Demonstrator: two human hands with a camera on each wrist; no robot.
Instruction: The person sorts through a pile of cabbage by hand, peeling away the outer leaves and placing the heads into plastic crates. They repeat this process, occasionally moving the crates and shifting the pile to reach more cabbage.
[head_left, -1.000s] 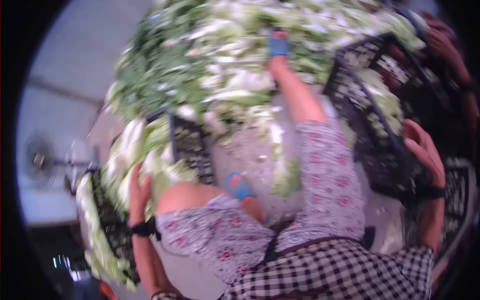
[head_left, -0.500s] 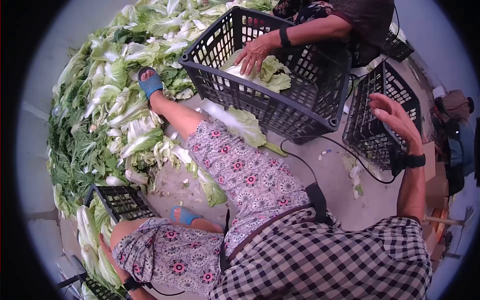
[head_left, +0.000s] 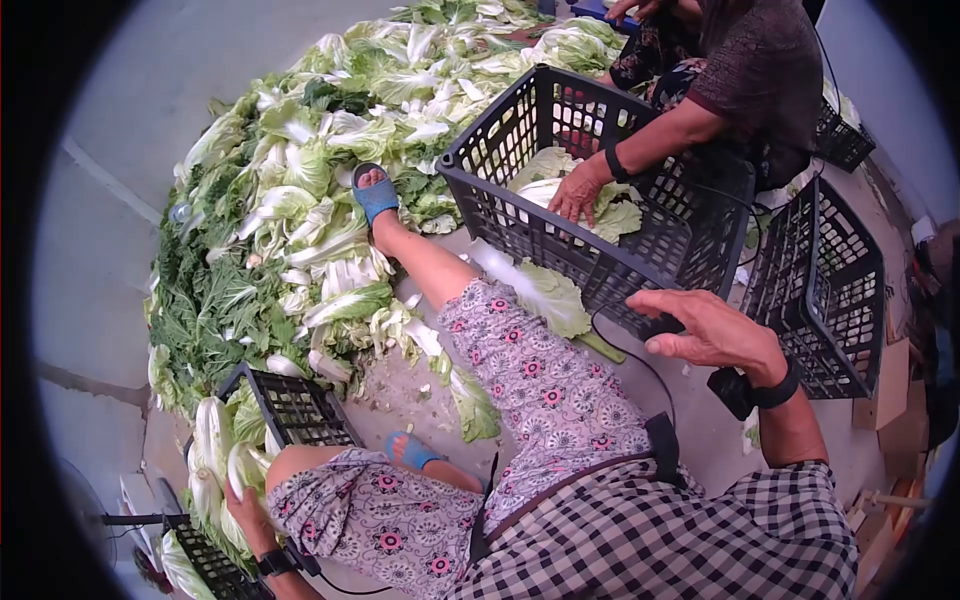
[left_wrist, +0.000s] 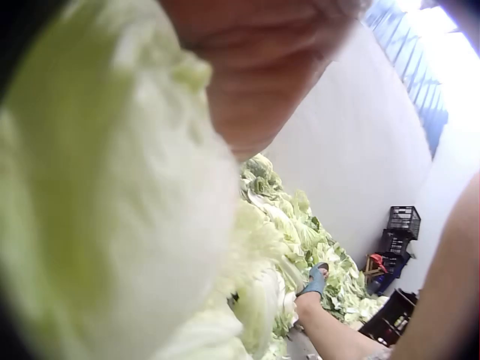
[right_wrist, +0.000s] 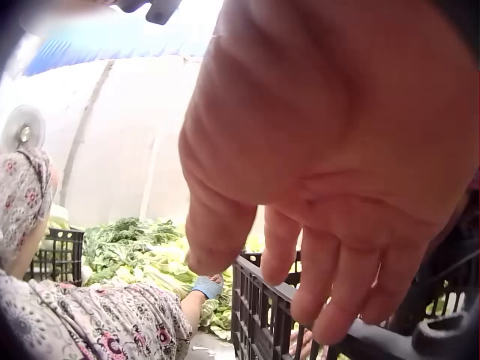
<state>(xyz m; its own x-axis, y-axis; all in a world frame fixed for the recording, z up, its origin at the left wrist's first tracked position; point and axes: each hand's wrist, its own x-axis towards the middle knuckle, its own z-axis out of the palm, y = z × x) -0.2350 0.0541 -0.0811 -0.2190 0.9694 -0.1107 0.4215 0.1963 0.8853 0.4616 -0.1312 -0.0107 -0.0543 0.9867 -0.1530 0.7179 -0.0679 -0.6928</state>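
My left hand (head_left: 250, 518) is at a napa cabbage (head_left: 240, 470) in the full crate by my left knee, with its thumb along the pale stalk and the other fingers mostly hidden. Up close in the left wrist view, that cabbage (left_wrist: 150, 217) lies right against the palm (left_wrist: 259, 82). My right hand (head_left: 715, 330) is in the air in front of the big black crate (head_left: 600, 265), fingers loosely extended, holding nothing. The right wrist view shows its fingers (right_wrist: 330, 277) hanging over the crate rim. Inside that crate, another person's hand (head_left: 580, 192) rests on a napa cabbage (head_left: 535, 195).
A wide heap of cabbage leaves (head_left: 300, 220) covers the floor beyond my outstretched leg. A second black crate (head_left: 820, 290) stands at the right. One loose leaf (head_left: 545, 295) lies between my leg and the big crate, near a thin black cable (head_left: 650, 365). Cardboard boxes (head_left: 885, 400) are at far right.
The head view has swung and steadied. My right hand has come from beside the right-hand crate toward the big crate's near side. My left hand stays at the cabbages by my knee.
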